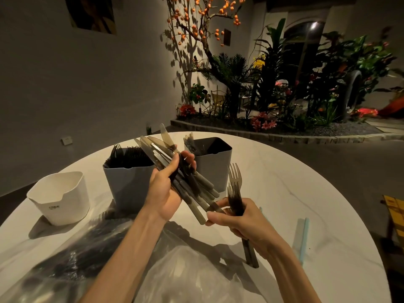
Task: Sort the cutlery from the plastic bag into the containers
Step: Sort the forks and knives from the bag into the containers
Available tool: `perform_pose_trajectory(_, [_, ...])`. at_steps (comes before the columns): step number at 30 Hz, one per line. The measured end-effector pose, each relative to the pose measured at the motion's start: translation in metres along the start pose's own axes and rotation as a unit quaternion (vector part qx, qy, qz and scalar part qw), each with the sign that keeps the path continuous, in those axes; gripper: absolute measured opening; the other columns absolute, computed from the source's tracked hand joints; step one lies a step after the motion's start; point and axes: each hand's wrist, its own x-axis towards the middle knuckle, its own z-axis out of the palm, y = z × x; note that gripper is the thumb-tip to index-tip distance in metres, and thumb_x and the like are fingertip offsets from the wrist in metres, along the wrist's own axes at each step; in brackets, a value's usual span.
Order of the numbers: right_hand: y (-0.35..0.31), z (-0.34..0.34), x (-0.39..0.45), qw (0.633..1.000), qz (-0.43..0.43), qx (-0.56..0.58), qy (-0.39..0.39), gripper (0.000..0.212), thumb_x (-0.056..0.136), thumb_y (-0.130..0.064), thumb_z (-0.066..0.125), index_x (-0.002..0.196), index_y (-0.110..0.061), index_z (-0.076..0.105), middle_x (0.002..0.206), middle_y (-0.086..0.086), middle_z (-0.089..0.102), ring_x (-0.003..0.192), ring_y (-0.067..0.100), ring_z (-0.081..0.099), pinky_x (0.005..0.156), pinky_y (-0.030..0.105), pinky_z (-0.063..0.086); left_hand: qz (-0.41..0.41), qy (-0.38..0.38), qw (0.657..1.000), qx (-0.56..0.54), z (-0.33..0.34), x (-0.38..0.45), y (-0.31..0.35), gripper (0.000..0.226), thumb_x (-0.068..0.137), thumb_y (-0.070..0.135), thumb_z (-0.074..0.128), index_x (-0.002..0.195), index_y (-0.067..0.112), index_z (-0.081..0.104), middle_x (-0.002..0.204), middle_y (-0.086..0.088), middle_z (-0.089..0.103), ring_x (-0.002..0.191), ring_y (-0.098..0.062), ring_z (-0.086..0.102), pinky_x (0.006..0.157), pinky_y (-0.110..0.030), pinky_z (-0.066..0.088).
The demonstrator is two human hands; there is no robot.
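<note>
Head view: person stands at the round white table (284, 193), mid-sort. Left hand (162, 193) is wrapped tight round a bundle of knives (175, 171), gripped about mid-length, blades fanned up and away, handles sticking down toward the right hand. Right hand (240, 217) has its fingers curled round a small stack of forks (235, 189), tines up, handles poking out below the wrist; its fingertips touch or nearly touch the lowest knife handle, can't tell which. Landmark is the middle grey container (129, 184): already packed with dark forks. Just right of it, behind the knife bundle, a second grey container (215, 169) with a few knives leaning at its near-left corner. Left of the landmark, a white container (61, 197), contents not visible from here. In front of the landmark, nearest the person, the plastic bag (98, 259) lies flat with dark cutlery inside. Well right of it, a pale blue straw (303, 239) on the table. Handling, my read: pieces look like translucent plastic, so light, stiff, smooth, and likely to slide out of a fanned bundle. Best held at the handles, squared up first, then dropped handle-first. Knives probably go right of the landmark, forks into it.
</note>
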Motion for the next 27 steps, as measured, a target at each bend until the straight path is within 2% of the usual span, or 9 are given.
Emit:
perform_pose_trajectory(4, [0.000, 0.003, 0.000, 1.000, 0.009, -0.018, 0.004, 0.027, 0.078, -0.035, 0.081, 0.093, -0.017, 0.066, 0.079, -0.002, 0.078, 0.043, 0.001, 0.048, 0.050, 0.016, 0.041, -0.004, -0.017, 1.000, 0.016, 0.004, -0.004, -0.010, 0.022, 0.102, 0.012, 0.051, 0.110, 0.008, 0.071, 0.100, -0.010, 0.075, 0.092, -0.022, 0.074, 0.080, -0.033, 0.061])
perform_pose_trajectory(7, [0.000, 0.003, -0.001, 0.999, -0.007, -0.031, -0.001, 0.032, 0.073, -0.043, 0.081, 0.093, -0.022, 0.068, 0.077, -0.005, 0.077, 0.045, 0.002, 0.050, 0.051, 0.015, 0.041, -0.006, -0.026, 0.999, 0.027, 0.007, -0.006, -0.011, 0.023, 0.102, 0.010, 0.050, 0.111, 0.007, 0.072, 0.108, -0.013, 0.075, 0.101, -0.026, 0.073, 0.086, -0.035, 0.061])
perform_pose_trajectory(11, [0.003, 0.002, 0.004, 0.994, -0.075, -0.038, 0.069, 0.042, 0.068, -0.060, 0.081, 0.099, -0.036, 0.066, 0.080, -0.029, 0.071, 0.079, -0.010, 0.066, 0.066, 0.011, 0.048, -0.028, -0.048, 0.998, 0.026, 0.009, -0.009, -0.014, 0.023, 0.101, 0.007, 0.050, 0.113, 0.002, 0.069, 0.112, -0.015, 0.073, 0.107, -0.027, 0.071, 0.088, -0.035, 0.060])
perform_pose_trajectory(13, [0.006, 0.003, 0.006, 0.991, -0.105, -0.016, 0.079, 0.034, 0.076, -0.053, 0.081, 0.101, -0.033, 0.070, 0.088, -0.020, 0.075, 0.086, -0.002, 0.071, 0.072, 0.014, 0.052, -0.036, -0.067, 0.996, 0.055, 0.013, -0.011, -0.020, 0.023, 0.101, 0.007, 0.050, 0.114, 0.004, 0.068, 0.115, -0.015, 0.073, 0.110, -0.028, 0.070, 0.090, -0.036, 0.059])
perform_pose_trajectory(15, [0.009, 0.005, 0.007, 0.990, -0.115, -0.019, 0.084, 0.022, 0.089, -0.042, 0.071, 0.095, -0.021, 0.074, 0.080, -0.004, 0.077, 0.076, 0.009, 0.072, 0.068, 0.020, 0.055, -0.050, -0.077, 0.993, 0.068, 0.017, -0.013, -0.026, 0.024, 0.100, 0.009, 0.051, 0.119, 0.006, 0.065, 0.121, -0.015, 0.072, 0.112, -0.028, 0.070, 0.093, -0.037, 0.059])
perform_pose_trajectory(19, [0.016, 0.009, 0.009, 0.990, -0.109, -0.040, 0.082, 0.027, 0.102, -0.036, 0.055, 0.092, -0.015, 0.071, 0.067, -0.001, 0.068, 0.058, 0.008, 0.061, 0.058, 0.021, 0.049, -0.067, -0.092, 0.991, 0.072, 0.016, -0.013, -0.031, 0.038, 0.099, 0.020, 0.052, 0.135, 0.008, 0.058, 0.134, -0.013, 0.065, 0.124, -0.030, 0.063, 0.105, -0.048, 0.049])
perform_pose_trajectory(21, [0.017, 0.012, 0.010, 0.990, -0.111, -0.040, 0.077, 0.025, 0.103, -0.035, 0.051, 0.098, -0.017, 0.069, 0.073, -0.001, 0.069, 0.061, 0.008, 0.063, 0.059, 0.019, 0.050, -0.065, -0.095, 0.991, 0.068, 0.015, -0.013, -0.030, 0.039, 0.103, 0.020, 0.048, 0.139, 0.007, 0.054, 0.137, -0.014, 0.063, 0.127, -0.030, 0.060, 0.107, -0.048, 0.048])
perform_pose_trajectory(24, [0.018, 0.016, 0.012, 0.989, -0.120, -0.038, 0.078, 0.022, 0.103, -0.034, 0.049, 0.104, -0.020, 0.066, 0.089, 0.010, 0.073, 0.075, 0.020, 0.068, 0.066, 0.024, 0.056, -0.067, -0.103, 0.991, 0.056, 0.017, -0.013, -0.028, 0.040, 0.104, 0.020, 0.045, 0.140, 0.005, 0.052, 0.137, -0.016, 0.062, 0.128, -0.030, 0.060, 0.102, -0.043, 0.053])
perform_pose_trajectory(27, [0.019, 0.017, 0.013, 0.988, -0.135, -0.028, 0.070, 0.019, 0.103, -0.033, 0.048, 0.104, -0.022, 0.064, 0.089, 0.015, 0.071, 0.071, 0.019, 0.064, 0.065, 0.024, 0.055, -0.068, -0.113, 0.990, 0.050, 0.016, -0.013, -0.026, 0.041, 0.102, 0.018, 0.045, 0.140, 0.004, 0.052, 0.138, -0.017, 0.061, 0.129, -0.031, 0.059, 0.104, -0.045, 0.051])
